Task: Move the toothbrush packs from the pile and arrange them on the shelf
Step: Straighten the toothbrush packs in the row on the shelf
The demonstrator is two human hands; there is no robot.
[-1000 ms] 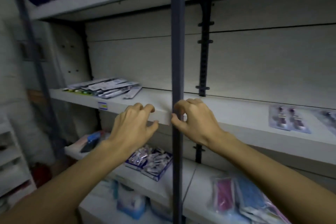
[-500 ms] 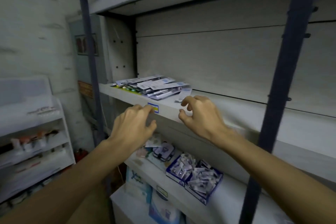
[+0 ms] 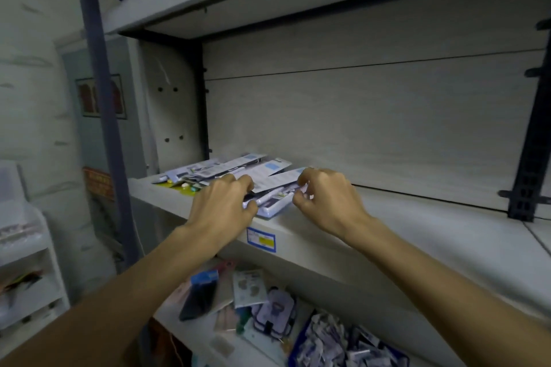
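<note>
A loose pile of toothbrush packs (image 3: 214,171), flat white and blue cards, lies at the left end of the grey middle shelf (image 3: 387,235). Both hands are at the pile's near right edge. My left hand (image 3: 223,205) has its fingers curled over the left side of the nearest pack (image 3: 275,201). My right hand (image 3: 325,199) pinches that pack's right end between thumb and curled fingers. The pack still lies on the shelf, partly hidden by the hands.
A blue and yellow price label (image 3: 260,239) sticks to the shelf's front edge. Below, a lower shelf holds small carded goods (image 3: 250,289) and a blue tray of sachets (image 3: 343,343). A grey upright post (image 3: 104,98) stands left; a black bracket (image 3: 530,140) right.
The view swung left and closer to the pile. Both hands moved forward from the shelf's front edge onto the nearest toothbrush pack and took hold of it.
</note>
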